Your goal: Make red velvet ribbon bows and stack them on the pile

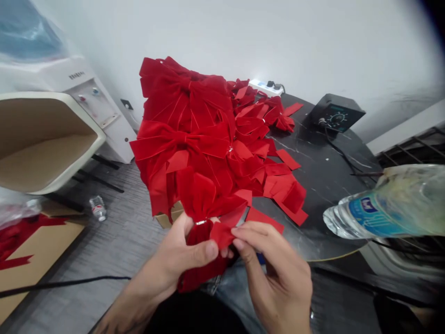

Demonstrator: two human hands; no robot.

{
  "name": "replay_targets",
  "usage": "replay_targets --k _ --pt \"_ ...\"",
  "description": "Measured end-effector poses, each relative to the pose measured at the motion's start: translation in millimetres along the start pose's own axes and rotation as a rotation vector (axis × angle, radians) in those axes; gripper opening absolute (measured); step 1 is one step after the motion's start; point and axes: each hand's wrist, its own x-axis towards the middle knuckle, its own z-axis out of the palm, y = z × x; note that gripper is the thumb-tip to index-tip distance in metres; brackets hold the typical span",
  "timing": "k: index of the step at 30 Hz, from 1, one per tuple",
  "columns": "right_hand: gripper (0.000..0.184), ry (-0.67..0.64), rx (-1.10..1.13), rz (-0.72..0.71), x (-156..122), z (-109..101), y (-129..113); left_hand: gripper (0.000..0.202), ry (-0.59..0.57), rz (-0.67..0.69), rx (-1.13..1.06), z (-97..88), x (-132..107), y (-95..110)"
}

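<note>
the red velvet bow is held up in both hands, just above the person's jeans. it looks light and soft, with a plush nap, so it should crumple under any grip and slide little against skin. the firmest place to take hold is the waist, where a thin silver wire cinches the gathered cloth; the loops would simply squash. the left hand is clamped around that waist, its thumb lying across the lower loop. the right hand is just beside it, its fingertips pinching a short ribbon tail — nearly closed on the cloth, with little gap left. the hands are together, both on the 1 bow. beyond them, a heap of red bows and loose tails lies on a black marble-look table, with a black dial control box and a white power strip at the far side. a clear plastic water bottle sits out of focus at right — a cardboard sheet lies on the grey floor at left.
</note>
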Motion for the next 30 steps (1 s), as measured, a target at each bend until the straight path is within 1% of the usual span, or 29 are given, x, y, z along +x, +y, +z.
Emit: replay_targets --k 1,3,6,9,10,12,15,17,18,20,22,23,25,27,29,30 --pt "0.028 -0.007 -0.016 -0.025 -2.7 -1.6 1.4 0.047 0.032 -0.04 -0.007 0.9 2.2 -3.3" --pt "0.03 -0.046 -0.02 -0.017 -7.0 -6.6 5.1 0.046 0.083 -0.071 0.011 2.1 5.3 -9.4" --pt "0.036 -0.137 0.027 0.019 -10.0 -16.0 10.4 0.042 0.142 -0.054 0.022 4.0 6.4 -13.3" --pt "0.044 -0.16 0.112 0.036 -11.0 -20.6 11.8 0.047 0.203 -0.035 0.047 8.5 3.9 -10.6" --pt "0.045 -0.158 0.14 0.04 -11.4 -20.6 11.5 0.047 0.213 -0.027 0.061 10.7 2.9 -9.0" --pt "0.043 -0.13 0.174 0.047 -12.7 -19.5 10.9 0.04 0.217 -0.016 0.086 14.8 1.3 -6.1" --pt "0.034 -0.004 0.098 0.063 -16.4 -18.8 12.5 0.026 0.23 0.032 0.15 17.3 1.1 -3.8" --pt "0.031 0.042 0.042 0.051 -19.1 -20.4 15.1 0.022 0.201 0.027 0.17 15.9 2.1 -3.9" --pt "0.033 0.024 0.042 0.04 -20.1 -21.7 16.4 0.022 0.17 0.004 0.163 14.6 2.7 -4.4" --pt "0.042 -0.052 0.081 0.014 -20.8 -24.7 17.8 0.024 0.117 -0.052 0.119 12.3 3.8 -5.6" --pt "0.049 -0.098 0.093 -0.008 -20.0 -27.7 17.7 0.024 0.102 -0.073 0.08 11.6 4.6 -6.6" --pt "0.05 -0.107 0.083 -0.025 -19.2 -29.1 17.2 0.026 0.101 -0.074 0.06 12.1 4.8 -6.9" --pt "0.05 -0.124 0.057 -0.075 -17.7 -31.6 16.3 0.033 0.086 -0.081 0.004 14.0 4.9 -7.0" --pt "0.051 -0.139 0.047 -0.119 -16.8 -33.3 16.2 0.046 0.062 -0.093 -0.056 16.2 4.7 -6.5" --pt "0.048 -0.112 0.042 -0.125 -17.0 -33.2 16.6 0.056 0.037 -0.108 -0.08 17.4 4.5 -6.1" --pt "0.045 -0.07 0.036 -0.107 -17.3 -32.3 16.9 0.058 0.029 -0.118 -0.069 17.5 4.6 -5.9"
